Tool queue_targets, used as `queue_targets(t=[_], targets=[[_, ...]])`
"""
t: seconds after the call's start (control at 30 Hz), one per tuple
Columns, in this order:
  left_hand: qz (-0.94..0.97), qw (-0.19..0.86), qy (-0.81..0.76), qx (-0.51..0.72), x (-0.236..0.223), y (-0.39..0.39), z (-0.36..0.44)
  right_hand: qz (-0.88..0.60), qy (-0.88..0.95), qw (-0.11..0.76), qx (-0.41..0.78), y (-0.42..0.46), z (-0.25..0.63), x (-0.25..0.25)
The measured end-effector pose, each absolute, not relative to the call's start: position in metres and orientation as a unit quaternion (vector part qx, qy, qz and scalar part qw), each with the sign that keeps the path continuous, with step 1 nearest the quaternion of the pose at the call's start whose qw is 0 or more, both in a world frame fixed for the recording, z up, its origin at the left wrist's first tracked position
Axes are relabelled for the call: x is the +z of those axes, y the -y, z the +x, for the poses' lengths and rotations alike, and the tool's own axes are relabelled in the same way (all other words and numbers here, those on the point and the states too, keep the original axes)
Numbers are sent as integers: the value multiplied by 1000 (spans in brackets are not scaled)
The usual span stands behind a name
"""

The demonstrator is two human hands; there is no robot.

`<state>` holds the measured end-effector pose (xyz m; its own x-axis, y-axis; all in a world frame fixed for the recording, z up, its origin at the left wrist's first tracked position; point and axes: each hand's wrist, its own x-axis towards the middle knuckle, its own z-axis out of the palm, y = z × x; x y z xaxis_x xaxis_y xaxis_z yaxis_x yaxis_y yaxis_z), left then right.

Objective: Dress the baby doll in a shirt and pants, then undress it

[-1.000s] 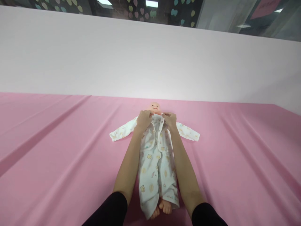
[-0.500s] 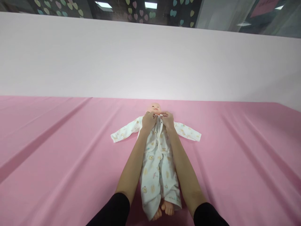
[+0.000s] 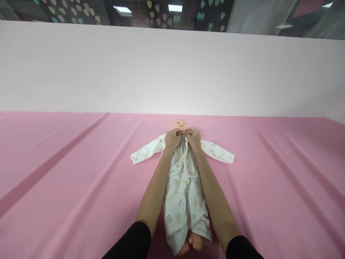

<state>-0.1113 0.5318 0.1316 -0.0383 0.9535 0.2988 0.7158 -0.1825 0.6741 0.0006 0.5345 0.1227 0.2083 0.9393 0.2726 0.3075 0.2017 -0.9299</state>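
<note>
A baby doll lies on its back on the pink sheet, head away from me, bare feet toward me. It wears a white romper printed with small bears, sleeves spread out flat to both sides. My left hand and my right hand meet at the romper's collar just under the doll's chin. Both hands are closed, each pinching one edge of the front opening, and the two edges touch between my fingertips. The lower front of the romper lies between my forearms.
The pink sheet covers the whole surface, with long creases running diagonally on the left and right. A plain white wall panel rises behind it. Above the panel is dark glass with pastel heart stickers.
My two hands have come together at the collar, closing the gap between the romper's front edges. The view has shifted slightly, so the doll sits a bit more to the right.
</note>
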Motion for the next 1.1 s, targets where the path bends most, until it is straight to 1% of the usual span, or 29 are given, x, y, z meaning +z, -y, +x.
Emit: queue_targets(t=[0.17, 0.4, 0.63, 0.77, 0.87, 0.97, 1.03, 1.1], targets=[[675, 150, -625, 363, 133, -531, -111, -544, 540, 534, 357, -535, 0, 120], [661, 133, -651, 348, 133, -531, -111, -531, 609, 539, 237, -538, 0, 117], [664, 158, -648, 337, 138, -525, -112, -558, 661, 475, 163, -538, -4, 114], [652, 175, -645, 359, 135, -527, -111, -569, 671, 454, 139, -535, -5, 117], [642, 181, -636, 388, 132, -529, -111, -553, 658, 479, 178, -538, -4, 114], [640, 178, -613, 427, 129, -531, -113, -541, 606, 522, 261, -546, -1, 109], [638, 193, -589, 457, 126, -533, -114, -547, 557, 534, 323, -550, 0, 104], [631, 225, -569, 477, 122, -536, -116, -561, 526, 532, 355, -553, 0, 102]])
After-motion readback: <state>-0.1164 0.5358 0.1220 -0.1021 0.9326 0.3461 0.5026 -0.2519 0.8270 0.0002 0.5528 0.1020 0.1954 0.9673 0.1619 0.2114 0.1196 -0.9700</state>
